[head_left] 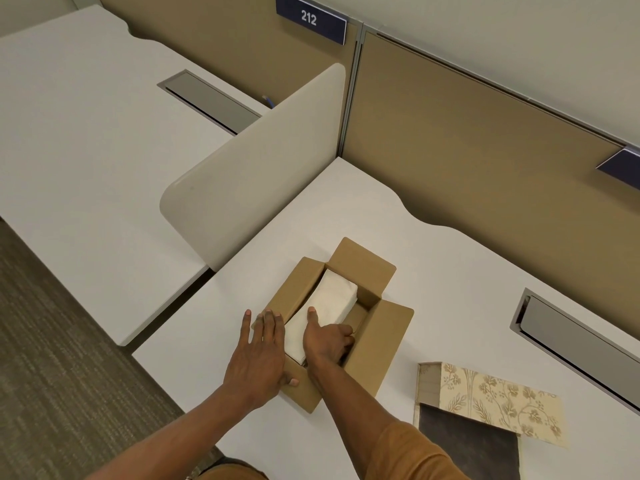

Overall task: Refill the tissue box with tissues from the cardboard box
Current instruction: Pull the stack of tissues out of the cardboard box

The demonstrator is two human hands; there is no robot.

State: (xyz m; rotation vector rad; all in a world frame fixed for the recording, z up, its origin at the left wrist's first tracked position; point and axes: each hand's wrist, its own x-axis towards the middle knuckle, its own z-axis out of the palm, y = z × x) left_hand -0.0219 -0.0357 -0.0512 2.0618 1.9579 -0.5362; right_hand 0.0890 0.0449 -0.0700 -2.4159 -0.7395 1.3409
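Two hands at the box

Right hand [327, 341] grips the white tissues [322, 313] inside the cardboard box [377, 344]. Left hand [259, 358] lies open and flat on its side flap. The flowery tissue box [491, 400] waits nearby on the tabletop [450, 271]. A loose grip might let the stack fall apart.

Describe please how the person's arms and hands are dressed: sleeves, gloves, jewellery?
Both hands are bare: no gloves, and no rings show on the left hand or the right hand. The forearms are uncovered too. The right arm has an orange-brown sleeve that ends around the elbow. Any sleeve on the left arm is out of frame. No watch or bracelet is visible at either wrist.
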